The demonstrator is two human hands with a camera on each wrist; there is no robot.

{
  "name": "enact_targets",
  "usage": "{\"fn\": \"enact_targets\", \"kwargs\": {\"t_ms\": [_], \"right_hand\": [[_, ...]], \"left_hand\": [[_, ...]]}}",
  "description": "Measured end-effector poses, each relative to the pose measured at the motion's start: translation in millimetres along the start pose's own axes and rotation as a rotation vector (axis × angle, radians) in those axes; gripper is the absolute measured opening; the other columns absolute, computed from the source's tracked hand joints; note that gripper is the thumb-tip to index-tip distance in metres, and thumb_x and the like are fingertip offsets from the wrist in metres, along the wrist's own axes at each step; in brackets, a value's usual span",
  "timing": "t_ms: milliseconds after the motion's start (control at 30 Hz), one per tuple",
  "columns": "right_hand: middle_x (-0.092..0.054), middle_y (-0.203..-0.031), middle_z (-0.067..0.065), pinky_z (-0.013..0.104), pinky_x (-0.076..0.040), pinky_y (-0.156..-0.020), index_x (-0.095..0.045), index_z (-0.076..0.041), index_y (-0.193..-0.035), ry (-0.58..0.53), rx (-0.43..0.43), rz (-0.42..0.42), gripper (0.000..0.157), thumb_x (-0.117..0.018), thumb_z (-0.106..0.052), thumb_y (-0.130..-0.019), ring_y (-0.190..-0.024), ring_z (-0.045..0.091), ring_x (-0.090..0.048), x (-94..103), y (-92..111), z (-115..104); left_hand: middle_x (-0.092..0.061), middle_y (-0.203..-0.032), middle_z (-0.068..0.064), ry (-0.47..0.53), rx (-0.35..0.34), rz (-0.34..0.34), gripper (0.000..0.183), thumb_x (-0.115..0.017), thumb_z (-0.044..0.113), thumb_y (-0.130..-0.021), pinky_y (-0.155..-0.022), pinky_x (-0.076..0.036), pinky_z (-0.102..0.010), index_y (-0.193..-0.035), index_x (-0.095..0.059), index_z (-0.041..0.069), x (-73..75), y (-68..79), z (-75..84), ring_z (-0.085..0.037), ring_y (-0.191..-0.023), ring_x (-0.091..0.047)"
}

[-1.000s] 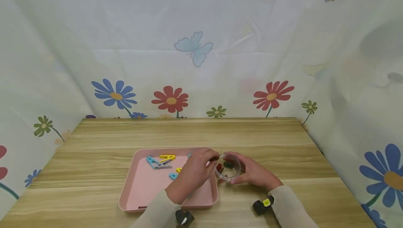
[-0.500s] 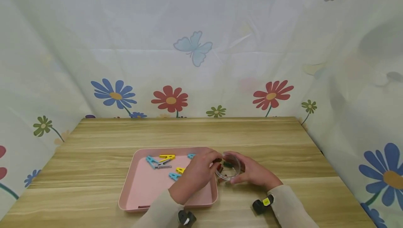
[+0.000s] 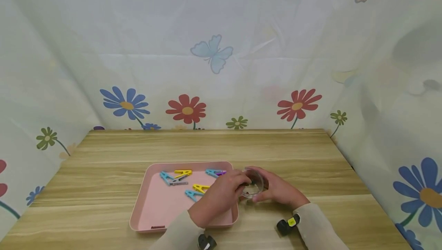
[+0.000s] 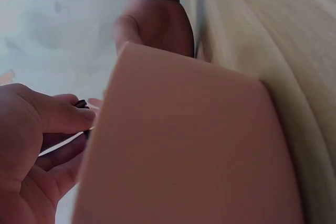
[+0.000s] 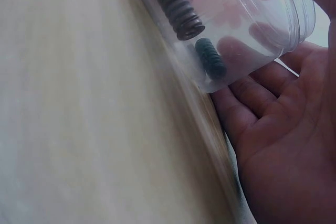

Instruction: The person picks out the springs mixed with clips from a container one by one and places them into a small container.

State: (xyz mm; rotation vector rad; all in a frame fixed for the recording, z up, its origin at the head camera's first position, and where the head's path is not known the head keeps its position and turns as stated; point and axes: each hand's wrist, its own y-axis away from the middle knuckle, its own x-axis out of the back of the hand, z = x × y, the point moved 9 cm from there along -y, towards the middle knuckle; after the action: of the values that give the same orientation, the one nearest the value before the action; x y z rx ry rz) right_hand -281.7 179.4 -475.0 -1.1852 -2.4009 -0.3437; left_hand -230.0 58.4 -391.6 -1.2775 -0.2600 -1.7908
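My right hand [image 3: 281,191] holds a clear plastic jar [image 3: 254,193] by its side, with the jar's mouth tilted toward the left hand. Through the wall, the right wrist view shows a dark brown spring [image 5: 176,6] and a green spring [image 5: 210,59] inside. At the jar's mouth is my left hand [image 3: 222,190], its fingertips at the opening. It pinches a small dark spring [image 4: 82,104] between thumb and fingers, mostly covered by them. The pink tray [image 3: 152,200] lies under the left forearm and hides much of the left wrist view.
Inside the tray lie several clothespins: blue [image 3: 165,175], yellow [image 3: 183,172], grey [image 3: 178,183] and, partly behind the left hand, purple [image 3: 221,173]. A dark spring [image 3: 158,227] lies along its front edge. The wooden table [image 3: 293,150] meets a flowered curtain [image 3: 241,81] at the back.
My left hand has moved right, from beside the jar's rim to its opening, taking the dark spring along. More clothespins show behind it. The right hand and jar stay nearly still.
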Motion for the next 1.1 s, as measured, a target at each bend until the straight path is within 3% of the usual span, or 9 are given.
{"fn": "enact_targets", "kwargs": {"t_ms": [400,767,1100], "right_hand": [[-0.045,-0.147,-0.008,0.011,-0.030,-0.105,-0.035,-0.030,-0.147,-0.025,-0.016,-0.005,0.085,-0.082,-0.029,-0.076,-0.138,0.018,-0.041,-0.9,0.2,2.3],[-0.045,-0.148,-0.009,0.012,-0.030,-0.105,-0.035,-0.035,-0.146,-0.014,-0.019,-0.003,0.084,-0.082,-0.029,-0.076,-0.138,0.018,-0.041,-0.7,0.3,1.8],[-0.045,-0.147,-0.009,0.012,-0.030,-0.105,-0.035,-0.032,-0.147,-0.005,-0.010,-0.003,0.085,-0.082,-0.029,-0.076,-0.138,0.017,-0.042,-0.7,0.4,0.9]], "left_hand": [[-0.066,-0.111,0.005,-0.094,-0.079,-0.009,0.018,-0.060,0.010,-0.095,-0.097,-0.049,-0.025,-0.110,-0.069,0.015,-7.1,1.2,5.2,-0.008,-0.107,-0.061],[-0.065,-0.113,0.003,-0.114,-0.088,-0.019,0.019,-0.061,0.010,-0.095,-0.096,-0.050,-0.026,-0.112,-0.069,0.014,-8.4,1.2,5.0,-0.009,-0.108,-0.061],[-0.065,-0.113,0.004,-0.108,-0.086,-0.019,0.019,-0.060,0.011,-0.095,-0.096,-0.050,-0.025,-0.112,-0.068,0.014,-8.7,1.5,4.3,-0.008,-0.108,-0.061]]}}
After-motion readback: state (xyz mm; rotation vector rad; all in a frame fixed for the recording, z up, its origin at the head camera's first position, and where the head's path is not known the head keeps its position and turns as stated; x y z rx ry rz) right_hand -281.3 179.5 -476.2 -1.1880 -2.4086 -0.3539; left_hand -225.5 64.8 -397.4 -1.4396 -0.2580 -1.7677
